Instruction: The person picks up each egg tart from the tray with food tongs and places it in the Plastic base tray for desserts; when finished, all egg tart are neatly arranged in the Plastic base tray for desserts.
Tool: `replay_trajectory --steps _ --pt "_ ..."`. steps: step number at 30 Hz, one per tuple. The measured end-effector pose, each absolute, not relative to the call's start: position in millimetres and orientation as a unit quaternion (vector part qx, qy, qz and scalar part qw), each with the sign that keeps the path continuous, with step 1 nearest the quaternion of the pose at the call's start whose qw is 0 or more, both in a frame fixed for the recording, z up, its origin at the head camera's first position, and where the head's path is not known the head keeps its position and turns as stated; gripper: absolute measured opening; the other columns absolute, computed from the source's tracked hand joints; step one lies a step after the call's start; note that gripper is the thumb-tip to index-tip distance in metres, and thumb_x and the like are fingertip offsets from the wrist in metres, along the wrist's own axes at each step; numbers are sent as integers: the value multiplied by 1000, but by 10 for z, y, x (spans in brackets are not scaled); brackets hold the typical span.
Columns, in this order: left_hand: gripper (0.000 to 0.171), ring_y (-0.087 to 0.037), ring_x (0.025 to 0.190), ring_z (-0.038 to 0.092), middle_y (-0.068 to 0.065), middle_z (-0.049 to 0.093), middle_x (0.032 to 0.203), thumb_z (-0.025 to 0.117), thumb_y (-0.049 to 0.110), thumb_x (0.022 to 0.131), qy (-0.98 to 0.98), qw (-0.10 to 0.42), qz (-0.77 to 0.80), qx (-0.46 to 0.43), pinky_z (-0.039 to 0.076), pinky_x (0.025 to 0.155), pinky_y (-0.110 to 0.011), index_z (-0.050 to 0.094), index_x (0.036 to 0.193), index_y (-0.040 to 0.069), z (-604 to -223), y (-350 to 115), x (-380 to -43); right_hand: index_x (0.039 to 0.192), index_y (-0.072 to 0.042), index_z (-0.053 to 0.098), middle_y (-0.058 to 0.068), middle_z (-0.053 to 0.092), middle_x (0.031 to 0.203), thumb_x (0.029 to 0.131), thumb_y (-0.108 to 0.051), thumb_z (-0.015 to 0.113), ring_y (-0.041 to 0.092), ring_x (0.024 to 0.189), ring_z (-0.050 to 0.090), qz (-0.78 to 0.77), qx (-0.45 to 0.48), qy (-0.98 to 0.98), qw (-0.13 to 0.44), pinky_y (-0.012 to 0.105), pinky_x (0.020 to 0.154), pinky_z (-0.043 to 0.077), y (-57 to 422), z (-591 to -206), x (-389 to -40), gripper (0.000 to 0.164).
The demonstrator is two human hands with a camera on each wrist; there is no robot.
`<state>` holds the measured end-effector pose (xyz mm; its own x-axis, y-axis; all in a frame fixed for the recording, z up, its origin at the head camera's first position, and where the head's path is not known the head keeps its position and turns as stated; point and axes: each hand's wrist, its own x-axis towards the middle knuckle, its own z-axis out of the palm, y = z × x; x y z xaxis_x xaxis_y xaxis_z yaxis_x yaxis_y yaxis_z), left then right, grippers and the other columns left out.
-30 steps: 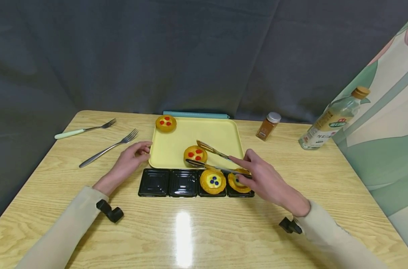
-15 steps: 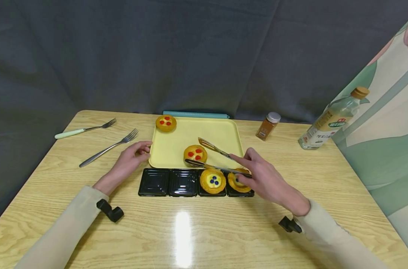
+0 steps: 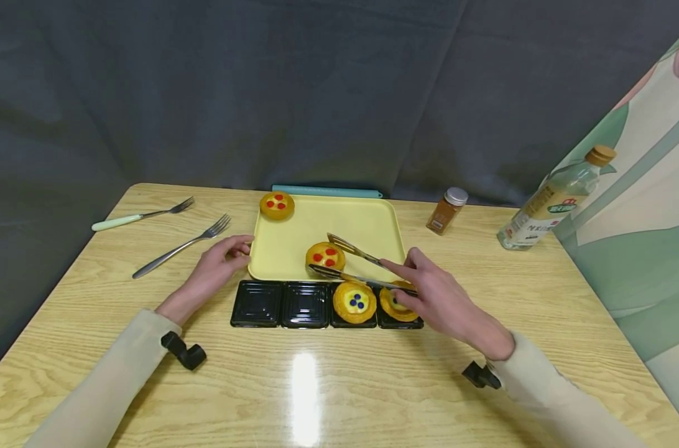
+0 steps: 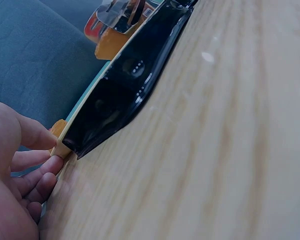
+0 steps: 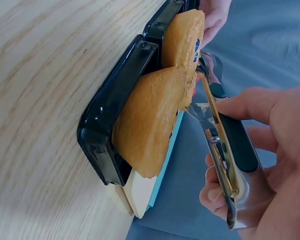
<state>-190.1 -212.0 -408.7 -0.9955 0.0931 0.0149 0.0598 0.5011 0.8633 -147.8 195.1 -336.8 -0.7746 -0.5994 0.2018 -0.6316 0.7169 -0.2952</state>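
Note:
My right hand point(image 3: 443, 295) holds metal food tongs point(image 5: 232, 145) with dark grip pads. The tongs' arms are spread, their ends at the near edge and the upper right of an egg tart point(image 3: 317, 256) with red toppings on the yellow tray point(image 3: 362, 224). With bent fingers, my left hand point(image 3: 219, 261) holds the tray's left edge, near the corner in the left wrist view. Before the tray lies a black four-part container point(image 3: 257, 305). Its two right compartments hold blue-dotted tarts, one in plain sight point(image 3: 354, 303), the other tart point(image 3: 394, 309) partly hidden by tongs and hand.
Another red-topped tart point(image 3: 277, 205) sits at the tray's far left corner. Two forks, one with a green handle point(image 3: 117, 222) and one all metal point(image 3: 171, 254), lie to the left. A spice jar point(image 3: 446, 211) and a glass bottle point(image 3: 552, 202) stand right. A teal bar point(image 3: 328, 191) lies behind the tray.
Almost nothing differs. The upper arm of the tongs shifts slightly outward, then back toward the tart. My left hand, the tray and the tarts keep their places.

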Motion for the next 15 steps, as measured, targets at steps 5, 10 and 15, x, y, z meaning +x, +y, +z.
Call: replay_trajectory --steps 5,10,15 --pt "50 -28 108 49 -15 55 121 58 10 100 866 18 497 43 39 90 -42 48 147 0 -4088 -2118 -1899 145 -10 56 1 35 90 95 -8 70 11 66 36 193 338 -920 54 26 54 34 1976 -3367 -1442 52" --pt "50 -28 108 48 -15 55 120 58 10 100 865 17 499 42 39 90 -42 48 147 1 -4090 -2121 -1901 144 -11 58 1 35 89 93 -6 71 10 66 35 203 342 -915 63 25 54 34 1977 -3347 -1383 53" --pt "49 -28 108 48 -15 55 120 58 10 100 865 16 500 42 39 90 -42 48 147 1 -4088 -2120 -1903 143 -10 60 -1 35 89 92 -7 73 8 66 35 208 358 -908 72 23 54 34 1969 -3339 -1311 53"
